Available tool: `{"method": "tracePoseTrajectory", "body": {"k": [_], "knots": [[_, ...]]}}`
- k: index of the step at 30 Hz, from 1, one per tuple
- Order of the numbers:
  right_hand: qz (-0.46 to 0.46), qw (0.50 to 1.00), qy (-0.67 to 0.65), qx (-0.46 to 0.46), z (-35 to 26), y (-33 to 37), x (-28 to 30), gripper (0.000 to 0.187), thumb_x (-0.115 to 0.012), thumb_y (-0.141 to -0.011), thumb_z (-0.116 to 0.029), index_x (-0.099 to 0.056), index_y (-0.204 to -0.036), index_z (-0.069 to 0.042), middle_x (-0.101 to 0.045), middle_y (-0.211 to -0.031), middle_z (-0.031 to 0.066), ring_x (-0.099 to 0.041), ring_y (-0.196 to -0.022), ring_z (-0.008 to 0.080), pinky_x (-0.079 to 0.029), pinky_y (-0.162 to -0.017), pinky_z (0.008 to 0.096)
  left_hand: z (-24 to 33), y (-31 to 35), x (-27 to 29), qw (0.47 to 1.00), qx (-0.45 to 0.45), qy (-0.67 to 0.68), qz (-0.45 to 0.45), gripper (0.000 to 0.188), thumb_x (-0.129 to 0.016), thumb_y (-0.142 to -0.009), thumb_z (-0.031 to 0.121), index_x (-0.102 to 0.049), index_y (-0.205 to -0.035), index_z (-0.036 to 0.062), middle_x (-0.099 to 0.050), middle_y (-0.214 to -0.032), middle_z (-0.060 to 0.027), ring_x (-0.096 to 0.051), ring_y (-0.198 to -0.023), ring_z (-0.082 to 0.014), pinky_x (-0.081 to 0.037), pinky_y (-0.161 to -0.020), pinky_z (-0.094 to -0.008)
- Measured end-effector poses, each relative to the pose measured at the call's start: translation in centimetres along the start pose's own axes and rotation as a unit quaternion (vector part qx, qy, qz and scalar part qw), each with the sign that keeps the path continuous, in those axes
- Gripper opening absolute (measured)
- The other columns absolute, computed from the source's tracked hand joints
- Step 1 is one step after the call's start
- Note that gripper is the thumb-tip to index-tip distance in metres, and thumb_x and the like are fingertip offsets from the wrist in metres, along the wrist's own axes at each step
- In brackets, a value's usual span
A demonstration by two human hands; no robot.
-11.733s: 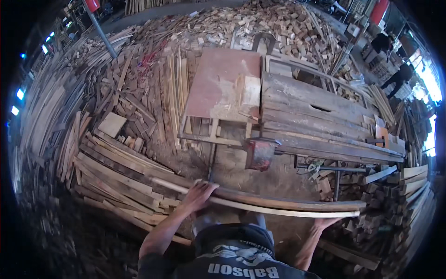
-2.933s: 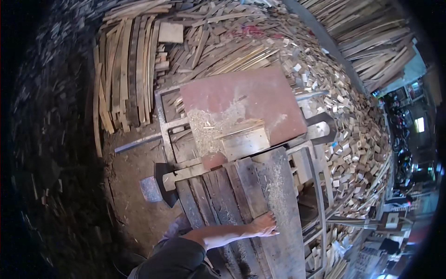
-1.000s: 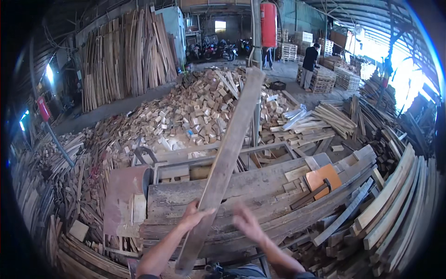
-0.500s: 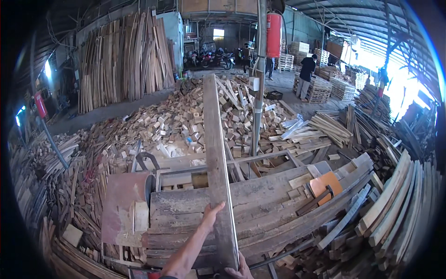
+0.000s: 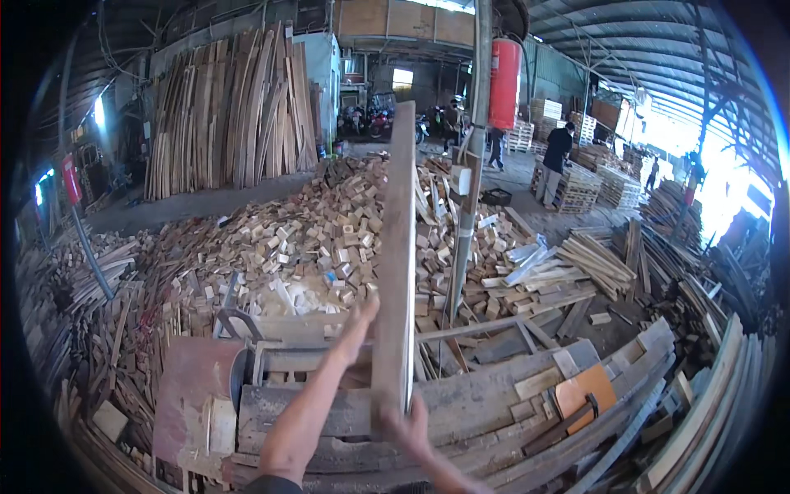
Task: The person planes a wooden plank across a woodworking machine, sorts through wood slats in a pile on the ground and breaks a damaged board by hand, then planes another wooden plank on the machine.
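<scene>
A long, weathered wooden plank (image 5: 397, 239) stands steeply tilted in front of me, its pale narrow edge facing right. Around its lower end, my right hand (image 5: 407, 424) is closed, blurred by motion. My left hand (image 5: 355, 329) is at the plank's left edge, higher up; its fingers are blurred and partly hidden, so its grip cannot be made out. Below lies a rough bench of worn boards (image 5: 329, 412). On it, to the right, rests an orange flat piece (image 5: 584, 395) with a dark metal clamp-like bar (image 5: 576, 420) across it.
A heap of small wood offcuts (image 5: 329, 247) spreads beyond the bench. A post (image 5: 469, 230) with a red cylinder (image 5: 504, 82) rises behind the plank. Boards (image 5: 230, 115) lean at the far left. Long strips (image 5: 699, 412) lie stacked at right. A person (image 5: 557, 160) stands by pallets (image 5: 576, 189).
The plank has been raised and shifted slightly right in view. My right hand has come up with its lower end, and my left hand has moved higher, its thumb off the plank's face.
</scene>
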State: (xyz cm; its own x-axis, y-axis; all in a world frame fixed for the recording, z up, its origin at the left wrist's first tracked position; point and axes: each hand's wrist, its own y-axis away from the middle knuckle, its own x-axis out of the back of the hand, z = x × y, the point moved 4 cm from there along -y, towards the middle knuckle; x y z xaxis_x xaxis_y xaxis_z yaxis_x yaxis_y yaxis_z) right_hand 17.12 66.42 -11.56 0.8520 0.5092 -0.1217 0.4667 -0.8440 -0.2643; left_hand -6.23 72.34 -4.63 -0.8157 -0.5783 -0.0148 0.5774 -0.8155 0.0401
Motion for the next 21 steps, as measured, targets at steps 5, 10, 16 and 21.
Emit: {"method": "tracePoseTrajectory", "body": {"k": [5, 10, 16, 21], "knots": [[0.384, 0.784, 0.454, 0.177, -11.1, -40.0, 14.3, 0.078, -0.073, -0.081, -0.037, -0.035, -0.139, -0.001, -0.055, -0.126, 0.0251, -0.060, -0.109, 0.0383, -0.048, -0.093, 0.0506, 9.1, 6.0, -4.2, 0.975, -0.135, 0.042, -0.170, 0.085, -0.068, -0.093, 0.040, -0.024, -0.155, 0.0021, -0.040, -0.152, -0.0157, -0.039, -0.140, -0.0245, -0.030, -0.115, -0.0379], [-0.123, 0.820, 0.357, 0.429, -14.6, -27.8, -14.3, 0.023, -0.059, -0.083, -0.013, -0.060, -0.103, -0.001, -0.065, -0.095, 0.0190, -0.062, -0.091, 0.0415, -0.052, -0.078, 0.0496, -6.8, 23.5, 13.4, 0.978, 0.094, -0.175, 0.067, 0.052, -0.076, -0.089, 0.017, -0.057, -0.133, -0.0014, -0.069, -0.087, -0.0028, -0.062, -0.081, -0.0072, -0.050, -0.073, -0.0265], [-0.352, 0.901, 0.230, 0.103, 11.4, -1.5, -10.1, 0.017, -0.064, -0.092, -0.014, -0.068, -0.107, -0.007, -0.062, -0.080, 0.0135, -0.058, -0.066, 0.0222, -0.051, -0.065, 0.0346, -16.1, 36.8, 14.6, 0.937, 0.224, -0.269, -0.002, 0.057, -0.066, -0.095, 0.038, -0.052, -0.137, 0.0021, -0.057, -0.134, -0.0175, -0.052, -0.126, -0.0292, -0.041, -0.106, -0.0411], [-0.321, 0.933, 0.163, -0.021, 6.0, 15.0, -6.5, 0.024, -0.065, -0.092, -0.011, -0.068, -0.116, -0.007, -0.065, -0.081, 0.0113, -0.057, -0.069, 0.0119, -0.051, -0.066, 0.0300, -10.5, 43.0, 15.7, 0.946, 0.239, -0.205, 0.079, 0.068, -0.067, -0.093, 0.041, -0.046, -0.145, 0.0021, -0.056, -0.137, -0.0212, -0.050, -0.130, -0.0344, -0.036, -0.111, -0.0430]]}}
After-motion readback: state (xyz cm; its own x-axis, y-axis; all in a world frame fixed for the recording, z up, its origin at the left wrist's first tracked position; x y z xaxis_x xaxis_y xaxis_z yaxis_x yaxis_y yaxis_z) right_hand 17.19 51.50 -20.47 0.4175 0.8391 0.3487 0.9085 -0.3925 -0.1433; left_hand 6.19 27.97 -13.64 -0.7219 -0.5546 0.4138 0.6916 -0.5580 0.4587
